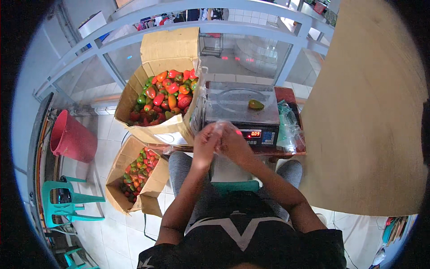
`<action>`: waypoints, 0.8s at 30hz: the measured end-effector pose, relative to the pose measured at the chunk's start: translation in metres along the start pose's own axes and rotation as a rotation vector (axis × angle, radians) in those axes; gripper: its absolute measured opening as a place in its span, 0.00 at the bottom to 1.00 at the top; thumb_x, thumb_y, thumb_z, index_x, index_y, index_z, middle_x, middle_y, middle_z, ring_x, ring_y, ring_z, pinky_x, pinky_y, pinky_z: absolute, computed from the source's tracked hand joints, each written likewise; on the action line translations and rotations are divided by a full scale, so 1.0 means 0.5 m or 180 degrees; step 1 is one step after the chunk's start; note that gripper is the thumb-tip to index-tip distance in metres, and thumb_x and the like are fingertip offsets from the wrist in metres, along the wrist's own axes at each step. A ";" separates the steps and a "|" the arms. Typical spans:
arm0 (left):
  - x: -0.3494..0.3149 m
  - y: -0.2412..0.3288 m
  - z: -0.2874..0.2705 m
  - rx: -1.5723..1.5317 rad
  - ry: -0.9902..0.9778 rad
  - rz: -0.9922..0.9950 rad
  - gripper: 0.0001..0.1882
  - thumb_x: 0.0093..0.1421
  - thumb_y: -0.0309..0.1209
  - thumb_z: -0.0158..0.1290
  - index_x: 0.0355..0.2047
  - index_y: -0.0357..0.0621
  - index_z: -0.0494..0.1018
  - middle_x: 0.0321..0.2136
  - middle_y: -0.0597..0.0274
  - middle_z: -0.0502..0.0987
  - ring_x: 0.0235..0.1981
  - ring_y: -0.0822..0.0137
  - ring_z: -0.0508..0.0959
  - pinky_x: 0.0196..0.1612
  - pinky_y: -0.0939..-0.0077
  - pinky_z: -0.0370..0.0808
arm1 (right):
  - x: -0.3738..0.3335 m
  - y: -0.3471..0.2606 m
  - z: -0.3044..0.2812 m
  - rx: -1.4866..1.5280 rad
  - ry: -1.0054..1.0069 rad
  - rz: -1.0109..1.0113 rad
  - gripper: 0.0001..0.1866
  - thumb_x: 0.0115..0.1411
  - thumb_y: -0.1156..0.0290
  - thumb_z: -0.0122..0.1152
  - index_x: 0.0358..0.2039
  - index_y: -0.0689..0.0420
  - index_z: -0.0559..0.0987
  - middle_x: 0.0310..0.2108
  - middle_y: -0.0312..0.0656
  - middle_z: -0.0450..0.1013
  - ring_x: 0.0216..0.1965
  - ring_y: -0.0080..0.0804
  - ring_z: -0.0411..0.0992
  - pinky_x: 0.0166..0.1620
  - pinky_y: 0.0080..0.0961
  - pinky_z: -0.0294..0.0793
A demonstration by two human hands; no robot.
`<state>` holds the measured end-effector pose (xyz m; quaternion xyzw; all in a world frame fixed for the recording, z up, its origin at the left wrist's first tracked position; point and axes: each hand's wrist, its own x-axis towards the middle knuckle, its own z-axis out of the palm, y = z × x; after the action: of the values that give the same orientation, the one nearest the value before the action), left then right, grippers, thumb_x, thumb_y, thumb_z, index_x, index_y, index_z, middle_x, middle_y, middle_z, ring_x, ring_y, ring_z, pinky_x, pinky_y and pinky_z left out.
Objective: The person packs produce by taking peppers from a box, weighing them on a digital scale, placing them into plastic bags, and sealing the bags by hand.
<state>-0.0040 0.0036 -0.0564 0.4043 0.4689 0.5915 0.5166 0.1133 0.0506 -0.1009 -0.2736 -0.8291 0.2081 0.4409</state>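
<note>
Just below the scale's front edge, I'm bringing both hands together: the fingers of my left hand (pixel 206 141) and right hand (pixel 233 142) are pinching a piece of clear plastic (pixel 224 126). It is showing so faintly, and my fingertips are overlapping and blurring so much, that I can't make out its full outline or which finger is gripping where. My right hand is also covering part of the lit display panel (pixel 255 134) at its three o'clock.

Between one and two o'clock from my hands, a single green-brown pepper (pixel 255 104) is lying on the metal-topped scale (pixel 226 112). The scale is hiding much of the red-brown counter (pixel 285 93). Toward three o'clock, crumpled plastic bags (pixel 289 127) are overlapping, so I'm not managing to count them. Beyond them, a big beige panel (pixel 367 112) is blocking my view.

At ten o'clock, a large carton (pixel 169 42) is holding red, orange and green peppers (pixel 172 88), the upper ones concealing those beneath. At eight o'clock, a lower carton (pixel 115 177) is holding more, its upper end disappearing under the large one. At six o'clock, my legs and shirt are covering most of a green seat (pixel 235 186).
</note>
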 end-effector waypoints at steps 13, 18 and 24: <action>0.010 0.017 -0.081 -0.0286 0.0134 -0.0214 0.07 0.59 0.31 0.46 0.31 0.43 0.71 0.13 0.77 0.66 0.13 0.86 0.61 0.16 0.91 0.57 | 0.089 0.299 -0.119 -0.2801 -0.0536 0.0517 0.16 0.47 0.72 0.56 0.39 0.53 0.72 0.35 0.46 0.69 0.41 0.46 0.65 0.42 0.38 0.66; 0.019 0.028 -0.081 -0.0329 0.0232 -0.0129 0.06 0.59 0.31 0.46 0.29 0.43 0.71 0.12 0.76 0.64 0.12 0.85 0.61 0.15 0.91 0.56 | 0.068 0.323 -0.137 -0.2245 -0.0553 0.0718 0.19 0.46 0.72 0.59 0.42 0.54 0.70 0.36 0.46 0.69 0.40 0.44 0.66 0.40 0.36 0.67; 0.035 0.033 -0.076 -0.0316 0.0202 0.0118 0.08 0.60 0.31 0.45 0.31 0.41 0.71 0.15 0.74 0.66 0.14 0.83 0.63 0.18 0.89 0.60 | 0.074 0.046 -0.155 0.1067 0.0402 0.1474 0.18 0.46 0.73 0.60 0.38 0.57 0.67 0.32 0.42 0.69 0.36 0.33 0.69 0.42 0.27 0.68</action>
<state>-0.0467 0.0152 -0.0491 0.3678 0.4476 0.6360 0.5099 0.1679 0.0998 -0.0511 -0.3914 -0.6695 0.4199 0.4714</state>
